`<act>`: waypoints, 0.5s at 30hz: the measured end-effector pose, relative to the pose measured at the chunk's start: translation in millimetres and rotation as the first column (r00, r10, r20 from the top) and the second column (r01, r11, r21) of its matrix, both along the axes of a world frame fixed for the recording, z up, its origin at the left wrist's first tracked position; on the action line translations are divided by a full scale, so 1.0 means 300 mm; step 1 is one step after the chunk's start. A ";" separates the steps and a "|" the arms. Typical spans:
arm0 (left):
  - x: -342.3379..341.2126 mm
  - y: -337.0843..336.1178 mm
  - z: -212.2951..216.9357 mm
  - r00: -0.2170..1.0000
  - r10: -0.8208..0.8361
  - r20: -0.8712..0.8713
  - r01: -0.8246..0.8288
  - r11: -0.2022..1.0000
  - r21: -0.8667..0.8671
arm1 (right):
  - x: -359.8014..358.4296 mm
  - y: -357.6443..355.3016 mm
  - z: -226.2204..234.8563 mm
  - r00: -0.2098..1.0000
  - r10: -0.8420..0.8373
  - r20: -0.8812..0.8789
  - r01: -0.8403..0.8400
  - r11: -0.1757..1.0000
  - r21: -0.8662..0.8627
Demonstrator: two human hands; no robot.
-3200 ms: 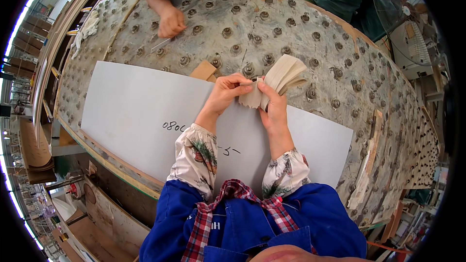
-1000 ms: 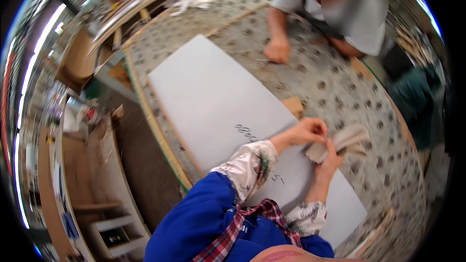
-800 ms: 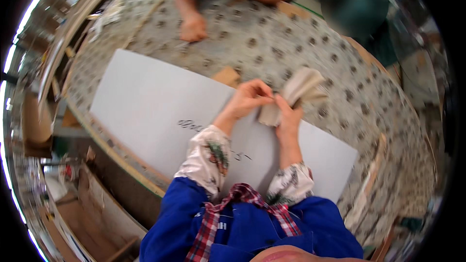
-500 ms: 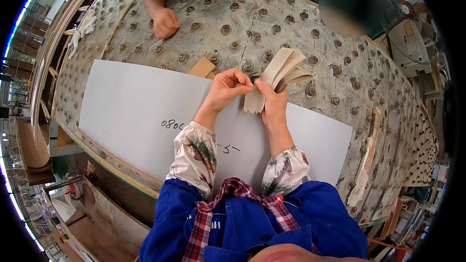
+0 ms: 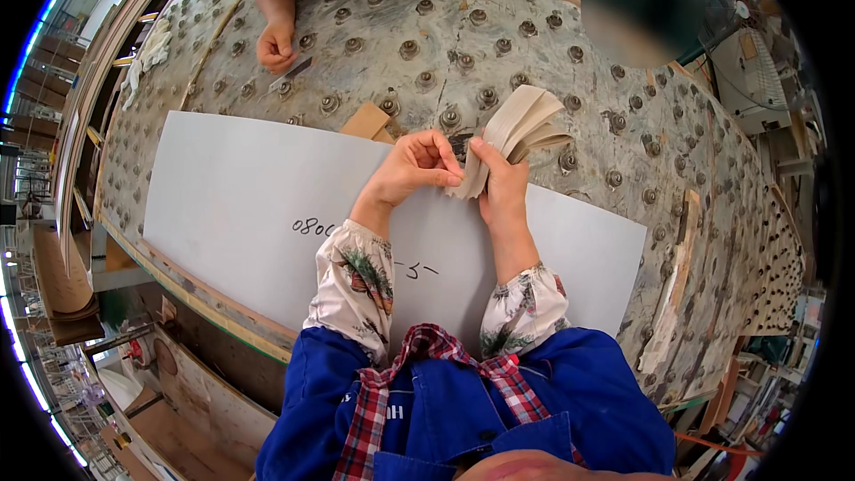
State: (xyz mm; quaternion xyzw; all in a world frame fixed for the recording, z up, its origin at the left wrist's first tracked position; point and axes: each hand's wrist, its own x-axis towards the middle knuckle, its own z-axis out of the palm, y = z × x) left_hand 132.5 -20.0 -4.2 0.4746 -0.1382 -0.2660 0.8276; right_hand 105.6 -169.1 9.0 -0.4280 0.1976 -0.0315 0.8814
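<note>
My right hand grips a bundle of long beige strips, thumb on top. The strips fan out at the far end and have jagged short ends near my left hand. At that jagged end, my left hand pinches with thumb and forefinger against the edge of the bundle. Exactly what lies between those fingertips is too small to make out. Both hands are above the far edge of a large pale grey sheet, which carries handwritten black marks. A small brown piece of board lies just beyond the sheet.
The worktable is studded with several rows of metal ball rollers. Across it, a co-worker's hand is beside a thin flat blade-like piece. A rough wooden strip lies on the right, a white cloth at the far left.
My left hand has shifted slightly down along the bundle's jagged end. The bundle has turned a little in my right hand. The co-worker's hand has moved left and nearer, off the thin flat piece.
</note>
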 end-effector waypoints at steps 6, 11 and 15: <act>0.000 -0.004 -0.006 0.998 0.051 -0.028 -0.053 0.997 -0.051 | 0.001 -0.001 0.000 1.000 -0.003 0.005 0.003 1.000 0.013; 0.010 -0.012 -0.011 0.996 0.092 -0.003 -0.092 0.996 -0.001 | 0.006 -0.006 -0.011 1.000 -0.008 0.023 0.006 0.998 0.061; 0.006 -0.018 -0.013 0.999 0.049 -0.012 -0.047 0.996 0.075 | 0.007 -0.015 -0.014 0.999 0.023 0.025 -0.025 0.995 0.102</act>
